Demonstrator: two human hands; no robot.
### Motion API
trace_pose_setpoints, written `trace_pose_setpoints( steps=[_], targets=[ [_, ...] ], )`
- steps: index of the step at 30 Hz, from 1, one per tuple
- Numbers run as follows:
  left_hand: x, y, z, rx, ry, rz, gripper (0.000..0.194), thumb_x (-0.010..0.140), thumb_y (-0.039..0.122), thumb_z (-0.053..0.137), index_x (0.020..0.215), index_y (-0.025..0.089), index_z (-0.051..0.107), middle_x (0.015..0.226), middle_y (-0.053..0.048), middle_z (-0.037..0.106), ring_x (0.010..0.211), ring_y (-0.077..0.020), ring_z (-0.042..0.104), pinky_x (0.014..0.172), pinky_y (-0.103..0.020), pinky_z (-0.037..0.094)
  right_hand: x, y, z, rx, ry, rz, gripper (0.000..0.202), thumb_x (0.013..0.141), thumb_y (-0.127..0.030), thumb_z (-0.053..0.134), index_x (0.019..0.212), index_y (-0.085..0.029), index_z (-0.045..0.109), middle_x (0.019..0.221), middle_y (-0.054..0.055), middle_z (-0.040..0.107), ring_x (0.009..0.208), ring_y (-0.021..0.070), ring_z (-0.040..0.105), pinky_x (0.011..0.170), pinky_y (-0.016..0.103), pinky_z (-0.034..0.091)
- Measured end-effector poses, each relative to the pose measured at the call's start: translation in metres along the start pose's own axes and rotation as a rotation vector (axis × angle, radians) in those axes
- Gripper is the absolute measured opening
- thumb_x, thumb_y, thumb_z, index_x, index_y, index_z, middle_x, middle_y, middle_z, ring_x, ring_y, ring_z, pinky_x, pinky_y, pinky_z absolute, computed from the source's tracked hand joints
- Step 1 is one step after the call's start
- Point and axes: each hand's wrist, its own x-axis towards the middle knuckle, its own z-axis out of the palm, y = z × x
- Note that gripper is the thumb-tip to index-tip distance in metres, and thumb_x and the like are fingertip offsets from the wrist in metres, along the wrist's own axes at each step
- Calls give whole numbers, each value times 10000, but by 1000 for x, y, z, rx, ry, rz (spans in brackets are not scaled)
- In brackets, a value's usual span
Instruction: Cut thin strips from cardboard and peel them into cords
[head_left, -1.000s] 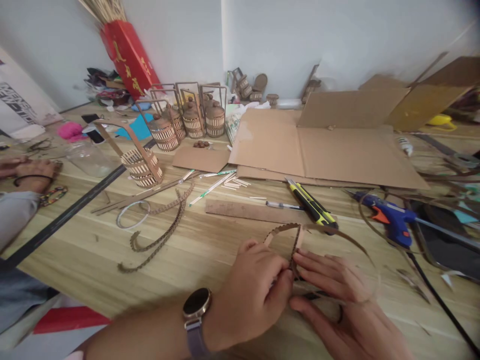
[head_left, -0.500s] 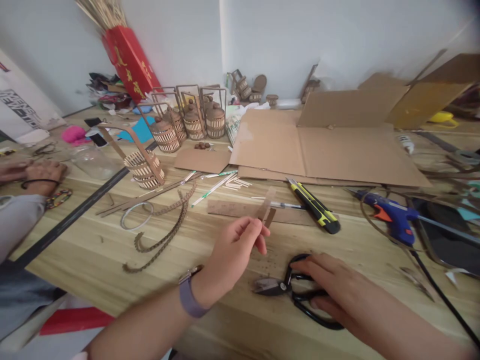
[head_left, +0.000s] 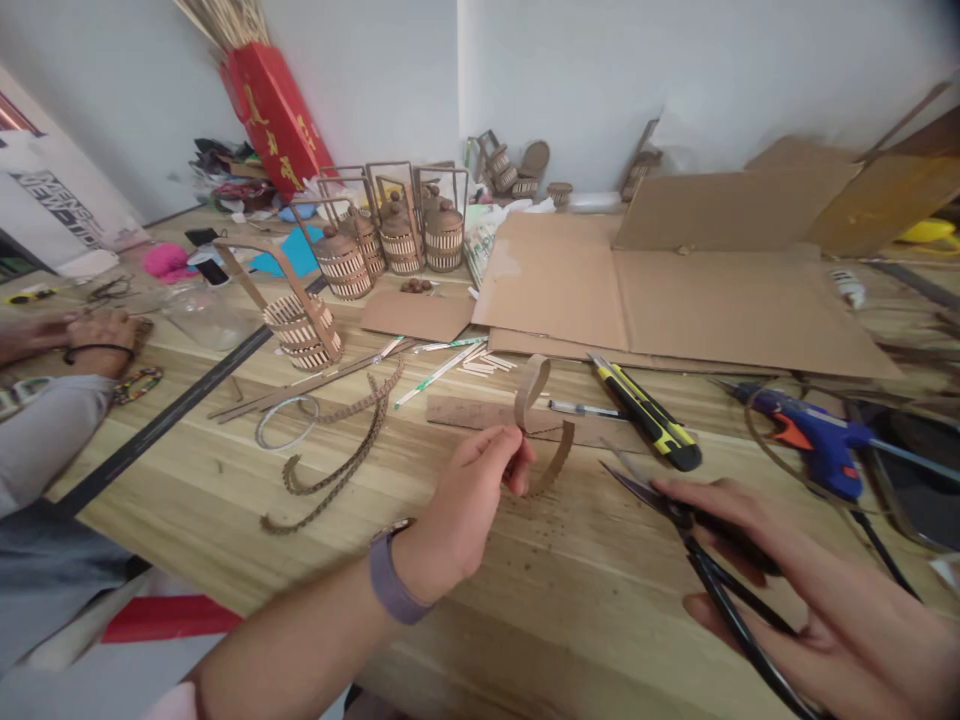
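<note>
Between the thumb and fingers of my left hand [head_left: 469, 495] is a curled brown cardboard strip [head_left: 559, 455]; one edge of it looks notched. My right hand [head_left: 795, 580] grips a pair of black-handled scissors [head_left: 709, 550], lifted off the table with the blades parted and pointing toward the strip, apart from it. Under the strip, a flat brown cardboard piece [head_left: 472, 411] lies on the wood. A yellow and black utility knife [head_left: 649, 415] rests just beyond the scissors, beside a pen [head_left: 581, 408].
Several small lidded baskets [head_left: 403, 240] stand at the back, with an open handled basket [head_left: 304, 330] nearer. Notched strips [head_left: 352, 445] and a white ring [head_left: 286, 425] lie left. Cardboard sheets [head_left: 712, 300] cover the back right. A blue glue gun [head_left: 814, 440] lies right. Another person's hands [head_left: 97, 335] rest far left.
My right hand has picked the scissors up from the table and turned the blades toward the strip. The strip in my left hand now shows as a curl. The view has shifted slightly left.
</note>
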Motion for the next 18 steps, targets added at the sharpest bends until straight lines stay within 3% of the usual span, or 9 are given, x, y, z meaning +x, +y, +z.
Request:
trace_pose_setpoints(
  steps=[2,5,9,18],
  targets=[
    [-2,-2,1,13,-24,-20,324,903,448,458,684,215,517,600,19,458,617,-147,454,651,-295,384,7,-2,-4,12,-113,-83,550,890,-539,650,1406,-355,605,1052,47,784,747,189,771,546,208,586],
    [-5,-4,3,8,-78,-29,345,907,481,463,696,214,521,617,13,477,622,-149,455,654,-298,387,17,-6,-5,62,-86,-117,480,936,-480,622,1397,-347,619,926,28,785,600,139,729,474,171,536],
    [-7,-5,5,-12,-138,1,335,915,462,458,696,214,514,624,15,478,638,-148,460,684,-300,403,18,-9,0,93,-169,-131,498,933,-372,647,1428,-352,600,909,6,788,624,119,732,516,147,552],
    [-6,-7,5,-27,-115,-2,317,925,425,473,698,210,527,663,4,523,690,-158,506,722,-300,428,12,-7,9,67,-110,-163,484,967,-368,586,1450,-350,580,1017,27,800,715,140,763,510,157,554]
  ],
)
